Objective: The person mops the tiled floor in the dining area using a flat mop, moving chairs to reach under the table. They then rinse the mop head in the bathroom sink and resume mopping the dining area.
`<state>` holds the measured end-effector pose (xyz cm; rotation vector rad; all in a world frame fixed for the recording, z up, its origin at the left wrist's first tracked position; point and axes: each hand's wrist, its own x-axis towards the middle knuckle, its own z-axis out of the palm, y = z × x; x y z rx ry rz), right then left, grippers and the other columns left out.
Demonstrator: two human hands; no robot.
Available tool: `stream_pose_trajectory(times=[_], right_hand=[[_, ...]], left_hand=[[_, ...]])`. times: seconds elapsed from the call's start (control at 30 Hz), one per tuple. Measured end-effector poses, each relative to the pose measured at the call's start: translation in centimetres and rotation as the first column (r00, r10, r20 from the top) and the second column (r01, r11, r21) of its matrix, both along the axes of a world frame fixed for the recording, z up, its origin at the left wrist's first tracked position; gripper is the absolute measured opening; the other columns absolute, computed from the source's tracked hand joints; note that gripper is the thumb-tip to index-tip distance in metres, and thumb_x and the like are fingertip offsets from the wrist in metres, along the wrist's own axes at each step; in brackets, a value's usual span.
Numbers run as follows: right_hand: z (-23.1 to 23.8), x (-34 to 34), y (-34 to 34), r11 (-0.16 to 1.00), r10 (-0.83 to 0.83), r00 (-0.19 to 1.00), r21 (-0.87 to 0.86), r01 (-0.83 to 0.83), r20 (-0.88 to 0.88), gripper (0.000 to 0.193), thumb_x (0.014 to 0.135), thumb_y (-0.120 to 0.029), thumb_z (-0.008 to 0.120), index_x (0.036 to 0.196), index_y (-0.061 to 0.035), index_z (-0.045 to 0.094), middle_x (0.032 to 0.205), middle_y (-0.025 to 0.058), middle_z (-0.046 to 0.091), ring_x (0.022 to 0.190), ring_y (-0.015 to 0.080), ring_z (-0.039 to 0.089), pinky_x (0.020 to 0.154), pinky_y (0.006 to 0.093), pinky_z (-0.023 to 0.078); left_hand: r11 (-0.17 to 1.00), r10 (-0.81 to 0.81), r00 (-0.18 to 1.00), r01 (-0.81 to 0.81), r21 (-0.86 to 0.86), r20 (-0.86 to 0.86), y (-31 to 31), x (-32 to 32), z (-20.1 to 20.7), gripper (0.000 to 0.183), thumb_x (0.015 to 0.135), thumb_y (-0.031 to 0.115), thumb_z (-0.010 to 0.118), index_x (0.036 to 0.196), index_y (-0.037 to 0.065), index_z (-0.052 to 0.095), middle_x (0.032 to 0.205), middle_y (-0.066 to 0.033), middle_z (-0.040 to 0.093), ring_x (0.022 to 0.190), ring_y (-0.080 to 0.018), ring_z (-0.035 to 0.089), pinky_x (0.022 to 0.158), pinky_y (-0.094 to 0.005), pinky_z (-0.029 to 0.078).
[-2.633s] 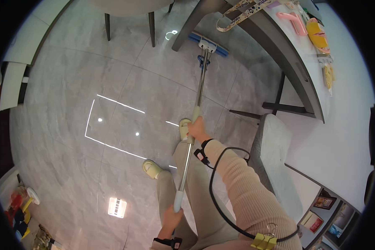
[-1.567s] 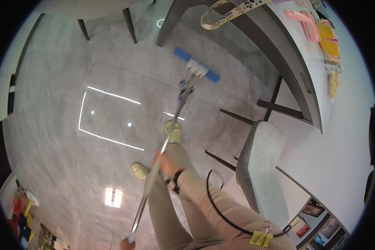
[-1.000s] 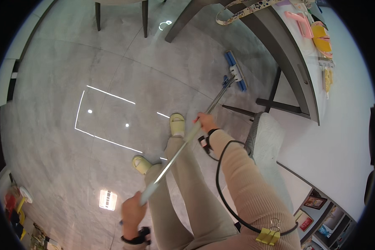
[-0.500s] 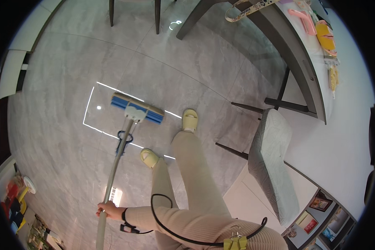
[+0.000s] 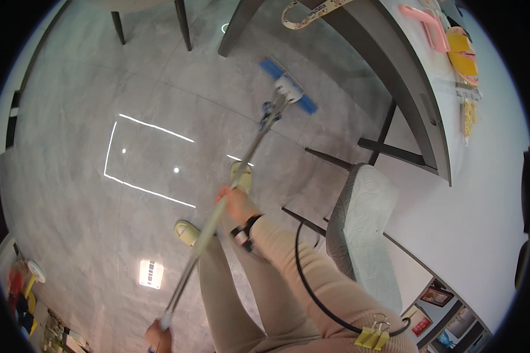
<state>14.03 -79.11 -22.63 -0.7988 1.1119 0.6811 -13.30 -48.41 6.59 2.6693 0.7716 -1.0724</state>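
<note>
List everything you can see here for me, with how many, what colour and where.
Mop: one, blue head, white bracket, metal pole, slanting across the middle
Floor: one, grey tile, across the view
Desk: one, white top, dark grey frame, upper right
Pink object: one, on the desk
Yellow object: one, on the desk
Patterned strap: one, cream, top edge
Chairs: two, grey, dark legs, right and top left
Clutter: uncounted, red and yellow, lower left, unclear
Binder clip: one, yellow, bottom
Cable: one, black, by the right arm
Slippers: two, pale yellow-green, on the feet
Right hand: one, mid-pole
Left hand: one, pole's lower end
</note>
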Motion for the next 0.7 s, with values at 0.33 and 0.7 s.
stream_pose_trajectory(times=[0.33, 0.7], right_hand=[[2.9, 15.6, -22.2, 0.768, 0.173, 0.985, -0.629, -0.122, 0.020, 0.030, 0.092, -0.012, 0.050, 0.113, 0.0078, 0.044, 0.067, 0.0151, 0.053, 0.053, 0.0274, 0.055, 0.050, 0.0412, 0.047], [1.4, -5.2, 7.7, 0.931, -0.362, 0.918, -0.097, 0.351, -0.163, 0.012, 0.082, -0.012, 0.052, 0.071, -0.0082, 0.048, 0.061, 0.0080, 0.045, 0.049, 0.0246, 0.048, 0.044, 0.0388, 0.043]], left_hand=[[0.889, -0.110, 0.949, 0.227, -0.398, 0.297, -16.5, 22.5, -3.3, 0.015, 0.072, 0.014, 0.065, 0.081, 0.008, 0.055, 0.069, -0.0136, 0.058, 0.063, -0.0347, 0.060, 0.052, -0.0436, 0.046], [0.977, -0.183, 0.970, 0.197, -0.079, 0.158, 9.3, 5.0, 6.5, 0.026, 0.064, 0.004, 0.069, 0.087, 0.004, 0.057, 0.075, -0.0167, 0.058, 0.072, -0.0401, 0.057, 0.061, -0.0471, 0.044]])
